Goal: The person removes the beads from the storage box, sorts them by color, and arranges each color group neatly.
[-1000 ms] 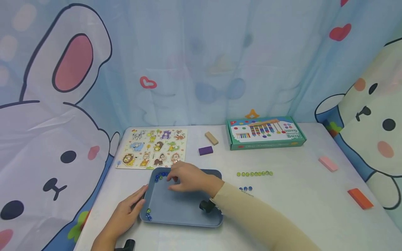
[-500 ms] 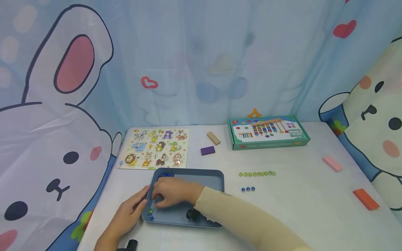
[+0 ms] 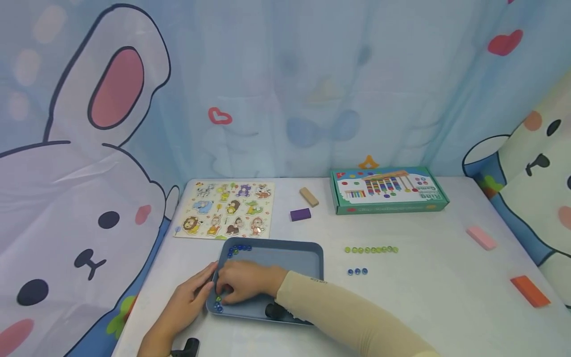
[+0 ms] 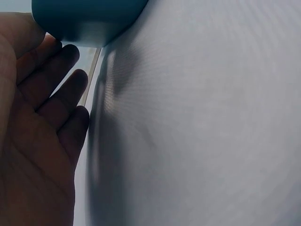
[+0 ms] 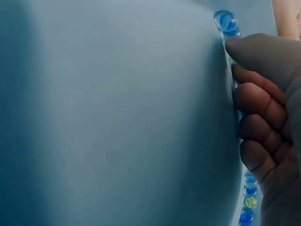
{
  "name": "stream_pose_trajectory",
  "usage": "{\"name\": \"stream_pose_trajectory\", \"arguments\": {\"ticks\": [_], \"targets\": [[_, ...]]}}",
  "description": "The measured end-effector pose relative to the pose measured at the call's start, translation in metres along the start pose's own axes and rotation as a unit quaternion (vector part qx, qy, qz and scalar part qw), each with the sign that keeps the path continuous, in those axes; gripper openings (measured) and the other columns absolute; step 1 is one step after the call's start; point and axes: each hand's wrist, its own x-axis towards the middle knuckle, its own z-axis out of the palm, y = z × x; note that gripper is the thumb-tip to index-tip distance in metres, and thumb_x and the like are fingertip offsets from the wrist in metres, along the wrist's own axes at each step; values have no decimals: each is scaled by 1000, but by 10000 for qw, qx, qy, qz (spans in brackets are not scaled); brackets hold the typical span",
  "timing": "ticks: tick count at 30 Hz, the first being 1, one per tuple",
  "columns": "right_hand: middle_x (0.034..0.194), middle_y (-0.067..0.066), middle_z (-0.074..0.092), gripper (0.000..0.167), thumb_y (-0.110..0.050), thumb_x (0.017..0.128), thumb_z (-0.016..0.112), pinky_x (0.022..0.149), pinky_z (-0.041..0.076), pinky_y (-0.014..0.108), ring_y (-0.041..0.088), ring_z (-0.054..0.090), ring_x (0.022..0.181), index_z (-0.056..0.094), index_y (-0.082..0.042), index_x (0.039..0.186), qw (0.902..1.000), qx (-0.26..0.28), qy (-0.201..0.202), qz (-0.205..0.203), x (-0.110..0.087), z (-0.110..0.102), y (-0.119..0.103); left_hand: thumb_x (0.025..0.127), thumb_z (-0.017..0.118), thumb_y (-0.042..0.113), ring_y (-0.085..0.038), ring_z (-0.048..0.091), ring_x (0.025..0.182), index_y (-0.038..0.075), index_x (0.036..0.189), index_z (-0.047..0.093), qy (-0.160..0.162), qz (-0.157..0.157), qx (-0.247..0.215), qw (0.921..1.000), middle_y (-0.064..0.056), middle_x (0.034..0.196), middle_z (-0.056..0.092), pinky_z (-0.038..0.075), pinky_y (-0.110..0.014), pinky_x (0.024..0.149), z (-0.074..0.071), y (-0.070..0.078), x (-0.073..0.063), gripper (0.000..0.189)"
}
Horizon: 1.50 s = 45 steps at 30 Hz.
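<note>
My left hand (image 3: 183, 302) rests at the left edge of a blue-grey tray (image 3: 285, 243); in the left wrist view its thumb touches the tray's side (image 4: 89, 23) and the fingers are loosely extended. Inside the tray my right hand (image 3: 245, 280) has curled fingers along the left wall. Its thumb tip is right by a small group of marbles (image 3: 218, 307) in the near left corner, blue ones and one yellow-green. Whether a marble sits between thumb and index finger is hidden. Several more marbles (image 3: 241, 248) line the far left corner, mostly blue.
On the table lie a row of yellow-green marbles (image 3: 371, 250) and three blue marbles (image 3: 358, 271). Behind are an animal puzzle board (image 3: 225, 210), wooden block (image 3: 309, 197), purple block (image 3: 301, 214) and green game box (image 3: 390, 191). Pink (image 3: 481, 238) and orange blocks (image 3: 530, 291) lie right.
My right hand has moved from the far left marbles toward the near left corner, its fingers curling in. The left hand stays at the tray's edge. The head view has shifted slightly.
</note>
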Motion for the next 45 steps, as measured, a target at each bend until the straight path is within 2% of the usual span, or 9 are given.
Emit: {"name": "stream_pose_trajectory", "arguments": {"ticks": [11,21,33,39,45], "targets": [[84,-16,64,11,-32,95,78,65,38,4,-6,49,75,82,-24,102,9995,226,33,-216,4,11,2,110,53,38,-23,48,149,20,158,48,-26,-21,-105,9999,-1,162,50,19,1,112,1,-1,0,51],[86,-16,63,14,-29,94,79,65,37,3,-6,49,77,81,-25,106,9990,332,13,-300,0,9,1,110,53,37,-23,48,149,21,158,47,-27,1,-172,9998,0,162,50,20,1,113,1,-2,-1,50],[91,-15,68,15,-29,95,80,72,38,0,-7,51,82,82,-23,108,9966,424,-27,-702,4,16,4,110,53,36,-24,49,148,21,158,48,18,97,-167,9998,-1,162,50,20,1,113,3,-5,0,50],[96,-15,68,18,-34,94,80,72,38,0,-8,51,84,82,-24,108,9968,374,-89,-698,4,17,6,110,54,36,-24,49,148,22,158,48,17,93,-192,9998,-1,162,49,21,2,113,4,-7,0,51],[86,-16,63,16,-37,95,78,68,37,2,-6,49,79,82,-25,105,9980,486,135,-377,-2,9,11,110,54,37,-23,48,149,21,158,48,-4,66,-185,9998,-1,162,49,20,1,113,2,-6,0,51]]}}
